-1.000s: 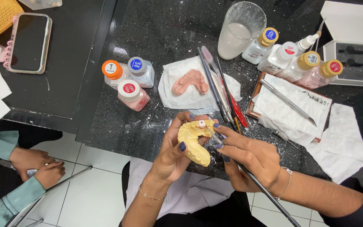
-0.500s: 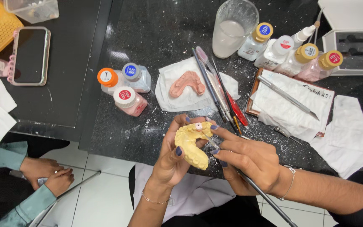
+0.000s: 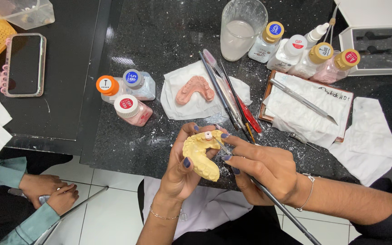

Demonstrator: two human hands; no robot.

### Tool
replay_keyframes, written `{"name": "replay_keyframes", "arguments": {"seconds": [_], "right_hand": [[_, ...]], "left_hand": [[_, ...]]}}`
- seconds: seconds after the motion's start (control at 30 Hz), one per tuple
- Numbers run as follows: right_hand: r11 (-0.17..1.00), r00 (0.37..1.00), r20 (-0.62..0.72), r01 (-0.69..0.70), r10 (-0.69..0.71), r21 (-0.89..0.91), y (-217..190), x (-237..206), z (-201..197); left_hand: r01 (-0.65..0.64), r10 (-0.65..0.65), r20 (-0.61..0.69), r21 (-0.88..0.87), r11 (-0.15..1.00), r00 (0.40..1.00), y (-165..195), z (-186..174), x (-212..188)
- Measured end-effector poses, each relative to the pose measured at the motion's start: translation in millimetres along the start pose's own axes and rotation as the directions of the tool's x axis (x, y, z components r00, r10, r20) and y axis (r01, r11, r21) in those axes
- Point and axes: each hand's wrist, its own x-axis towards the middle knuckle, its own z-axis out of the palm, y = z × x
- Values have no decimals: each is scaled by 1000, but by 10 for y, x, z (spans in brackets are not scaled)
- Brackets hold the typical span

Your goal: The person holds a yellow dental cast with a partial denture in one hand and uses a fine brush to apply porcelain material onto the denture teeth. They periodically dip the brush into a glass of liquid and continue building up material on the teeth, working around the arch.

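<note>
My left hand (image 3: 180,170) grips a yellow dental cast (image 3: 200,154) shaped like a row of teeth, held over the front edge of the black speckled counter (image 3: 159,36). My right hand (image 3: 264,170) holds a thin metal instrument (image 3: 277,206) like a pen; its tip rests at a small pale tooth on top of the cast. A pink jaw model (image 3: 195,89) lies on a white tissue (image 3: 182,104) just beyond my hands.
Three capped bottles (image 3: 125,93) stand left of the tissue. Brushes and tools (image 3: 230,93) lie right of it, then a tile with paper and a metal spatula (image 3: 302,100). A water glass (image 3: 241,29) and more bottles (image 3: 305,52) stand behind. Another person's hands (image 3: 46,190) rest at lower left, a phone (image 3: 23,63) on the left.
My hands and the cast stay together in much the same pose; the view has drifted slightly, and the instrument tip still works at the top of the cast.
</note>
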Motion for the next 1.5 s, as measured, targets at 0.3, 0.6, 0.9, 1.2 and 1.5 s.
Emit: {"name": "replay_keyframes", "arguments": {"seconds": [0.3, 0.6, 0.9, 1.2, 1.5], "right_hand": [[1000, 1000, -5, 14, -14, 0, 10, 13, 0], [1000, 1000, -6, 25, -25, 2, 24, 34, 0], [999, 1000, 8, 30, -30, 14, 39, 33, 0], [998, 998, -11, 57, -57, -23, 36, 42, 15], [998, 999, 11, 48, -48, -39, 43, 14, 1]], "left_hand": [[0, 0, -25, -5, 1000, 1000, -7, -3, -2], [-8, 8, -15, -11, 1000, 1000, -14, -3, 11], [-9, 9, -9, -15, 1000, 1000, -14, -13, 22], [9, -9, -41, 8, 1000, 999, -12, -24, 34], [29, -28, -27, 11, 1000, 999, 7, -1, 42]]}}
